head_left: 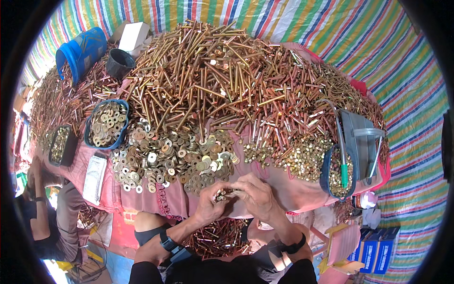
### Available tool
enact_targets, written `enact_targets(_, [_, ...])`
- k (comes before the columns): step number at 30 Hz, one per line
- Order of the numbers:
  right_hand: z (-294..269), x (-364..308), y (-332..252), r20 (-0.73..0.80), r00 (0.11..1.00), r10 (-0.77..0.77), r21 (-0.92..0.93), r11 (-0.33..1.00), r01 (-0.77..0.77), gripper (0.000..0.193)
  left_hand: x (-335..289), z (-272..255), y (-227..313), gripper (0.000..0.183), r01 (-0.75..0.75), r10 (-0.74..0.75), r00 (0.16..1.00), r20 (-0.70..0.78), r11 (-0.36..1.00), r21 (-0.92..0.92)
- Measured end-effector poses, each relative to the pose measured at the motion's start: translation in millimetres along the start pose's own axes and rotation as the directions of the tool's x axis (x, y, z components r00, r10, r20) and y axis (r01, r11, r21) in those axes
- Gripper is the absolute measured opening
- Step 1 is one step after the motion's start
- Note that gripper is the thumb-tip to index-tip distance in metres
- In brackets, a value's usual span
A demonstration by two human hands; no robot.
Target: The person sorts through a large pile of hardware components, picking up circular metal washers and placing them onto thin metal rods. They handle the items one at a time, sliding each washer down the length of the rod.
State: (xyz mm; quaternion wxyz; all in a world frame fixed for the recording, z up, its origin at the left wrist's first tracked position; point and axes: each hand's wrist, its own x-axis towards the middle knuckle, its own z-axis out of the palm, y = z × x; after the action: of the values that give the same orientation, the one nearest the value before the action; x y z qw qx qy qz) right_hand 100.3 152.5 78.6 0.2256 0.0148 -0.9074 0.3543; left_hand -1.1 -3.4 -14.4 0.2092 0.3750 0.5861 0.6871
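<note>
My left hand (208, 204) is closed round a small bunch of metal bolts (220, 195), whose ends point up between thumb and fingers. Against it, my right hand (257, 198) has its fingertips pinched together at the bunch; whatever they grip is too small to make out. Both hands are over the near edge of the pink cloth (175, 201). Just beyond them lies a pile of flat washers (165, 154), and to its right a heap of small nuts (305, 158). Behind rises a big mound of long brassy bolts (203, 71).
A blue tub of washers (126, 124) and a dark tray of small parts (72, 149) stand left. At right are a tub of nuts (324, 176), a green-handled tool (344, 175) and a grey dustpan-like scoop (354, 128). Another person's hand (35, 170) works at far left.
</note>
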Motion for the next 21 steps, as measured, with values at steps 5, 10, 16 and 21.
enact_targets(5, [11, -3, 2, -0.095, 0.995, 0.017, -0.016, 1.0, -0.019, 0.027, -2, 0, -1, 0.041, 0.038, -0.039, 0.999, -0.009, 0.999, -0.028])
enact_targets(10, [21, -9, 8, -0.148, 0.983, 0.11, 0.064, 0.993, -0.101, 0.022, -2, -1, 2, 0.032, 0.093, -0.093, 0.996, 0.001, 0.995, -0.046])
enact_targets(16, [25, -11, 1, -0.147, 0.953, 0.266, 0.133, 0.96, -0.248, 0.027, -2, -1, 3, 0.026, 0.112, -0.114, 0.993, -0.015, 0.989, -0.095])
enact_targets(21, [17, -8, -2, -0.122, 0.971, 0.205, 0.045, 0.979, -0.201, 0.027, -2, 0, 4, 0.028, 0.109, -0.11, 0.994, -0.01, 0.992, -0.063])
